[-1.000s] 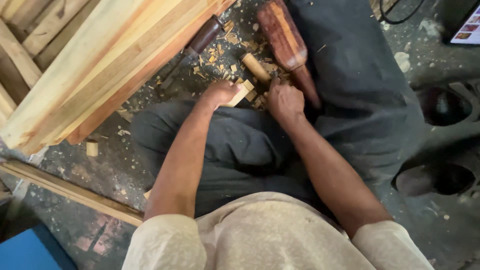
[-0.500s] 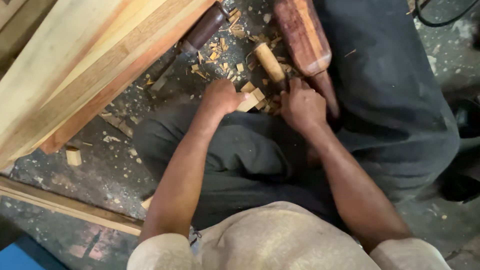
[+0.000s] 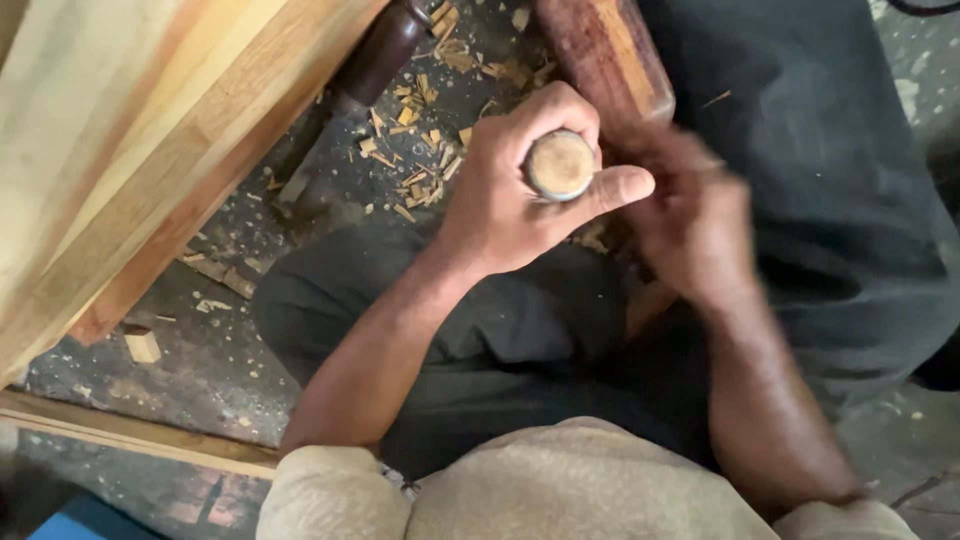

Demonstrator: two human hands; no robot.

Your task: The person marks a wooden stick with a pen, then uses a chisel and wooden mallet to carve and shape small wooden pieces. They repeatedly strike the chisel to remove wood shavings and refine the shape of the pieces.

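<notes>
At the far left a stack of pale wooden planks (image 3: 150, 130) slants across the upper corner, with a small wood block (image 3: 142, 346) lying on the dusty floor (image 3: 210, 380) just below it and a thin wooden strip (image 3: 130, 432) running along the bottom left edge. Moving right, a dark turned tool handle (image 3: 383, 52) lies beside the planks, with its metal part trailing down-left, and wood chips (image 3: 425, 175) are scattered over the floor around it. At the centre the left hand (image 3: 510, 195) is wrapped around a round wooden handle (image 3: 560, 165), fingers curled tight about it and the thumb pressed along its side, so that only the pale circular end shows, facing the camera; it is held above the person's dark-trousered lap. Just right of it the right hand (image 3: 690, 225) is blurred, close beside the left one and touching or nearly touching it; whether its fingers are closed on anything cannot be told. Behind both hands a reddish-brown wooden mallet (image 3: 605, 55) lies against the dark cloth (image 3: 810, 170).
</notes>
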